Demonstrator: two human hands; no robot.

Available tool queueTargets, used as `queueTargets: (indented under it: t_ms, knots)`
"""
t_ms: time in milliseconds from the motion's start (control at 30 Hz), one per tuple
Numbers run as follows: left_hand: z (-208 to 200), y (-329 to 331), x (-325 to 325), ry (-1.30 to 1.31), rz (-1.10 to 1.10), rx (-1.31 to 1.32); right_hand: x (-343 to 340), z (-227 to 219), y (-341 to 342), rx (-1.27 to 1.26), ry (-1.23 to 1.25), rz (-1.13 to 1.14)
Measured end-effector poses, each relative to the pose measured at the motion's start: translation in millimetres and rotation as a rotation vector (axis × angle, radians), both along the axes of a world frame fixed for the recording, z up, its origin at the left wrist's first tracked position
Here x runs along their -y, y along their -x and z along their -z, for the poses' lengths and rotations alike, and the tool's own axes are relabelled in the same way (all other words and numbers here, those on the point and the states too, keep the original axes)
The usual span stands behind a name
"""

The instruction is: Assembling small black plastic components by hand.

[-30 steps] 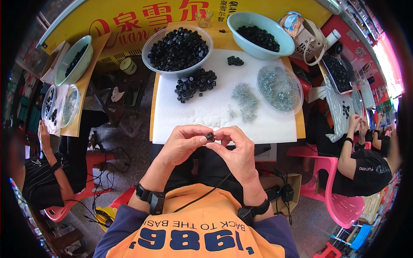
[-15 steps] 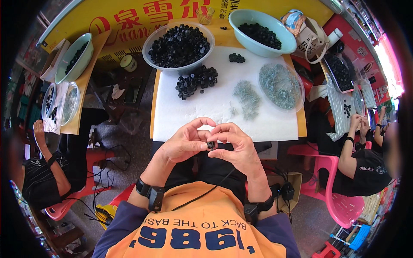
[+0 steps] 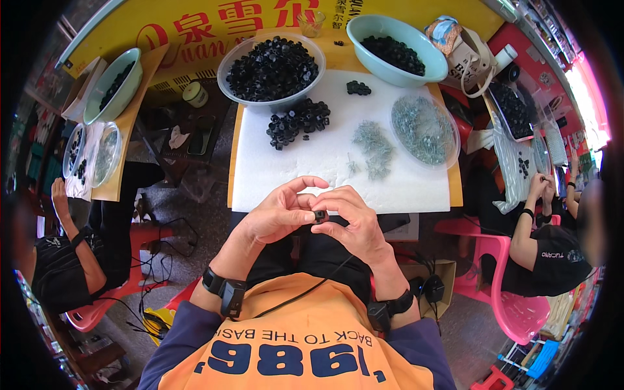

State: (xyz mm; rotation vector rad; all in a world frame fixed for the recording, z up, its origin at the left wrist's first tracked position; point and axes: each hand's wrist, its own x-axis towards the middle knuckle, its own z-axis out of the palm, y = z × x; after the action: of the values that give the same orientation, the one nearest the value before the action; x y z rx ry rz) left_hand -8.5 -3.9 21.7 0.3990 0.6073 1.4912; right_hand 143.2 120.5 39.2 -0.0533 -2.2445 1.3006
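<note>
Just off the near edge of the white foam sheet (image 3: 305,185), both my hands meet around one small black plastic part (image 3: 319,216). My left hand (image 3: 284,211) pinches it between thumb and forefinger. From the other side my right hand (image 3: 351,221) closes on it with thumb and fingertips, hiding much of its shape. Beyond my hands, a pile of black parts (image 3: 296,123) lies on the sheet below a clear bowl (image 3: 222,83) heaped with more. To its right are a loose heap of thin metal pins (image 3: 374,151) and a clear round tray (image 3: 455,156) full of them.
A pale green basin (image 3: 370,68) of black parts stands at the back right, near a glass cup (image 3: 312,25). A small black cluster (image 3: 357,88) lies on the sheet. People sit at side tables left and right, by a pink chair (image 3: 513,312).
The black part has turned slightly between my fingers, and my right fingers have shifted a little on it. My left hand has stayed nearly in place.
</note>
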Motion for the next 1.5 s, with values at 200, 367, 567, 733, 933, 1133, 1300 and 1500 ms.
queueTargets:
  t_ms: [200,367,567,733,933,1133,1300,1500]
  knots:
    - [-0.7,0.0,1.5,-0.002,0.013,0.001,5.0,-1.0,2.4,-0.064,-0.122,0.019]
    - [1.3,-4.6,3.5,-0.016,0.005,0.051,8.1,-3.7,2.0,-0.079,-0.109,0.013]
    - [1.6,-10.6,6.1,-0.028,-0.023,0.072,6.4,-6.0,-2.0,-0.05,-0.102,0.013]
    - [-0.9,-11.1,7.2,-0.039,-0.047,0.08,7.6,-3.9,-2.1,-0.04,-0.083,0.036]
    - [-1.1,-14.4,6.9,-0.025,-0.09,0.065,9.5,-1.5,-0.5,-0.069,-0.135,0.071]
    - [1.2,-22.1,2.7,0.047,-0.133,0.04,5.4,17.1,1.0,-0.137,-0.303,0.13]
    - [13.9,-17.8,-3.5,0.086,-0.116,0.04,5.3,18.0,2.2,-0.173,-0.276,0.206]
    - [5.0,-7.8,-3.8,0.17,-0.1,0.075,-20.6,14.6,-2.9,0.112,0.627,0.136]
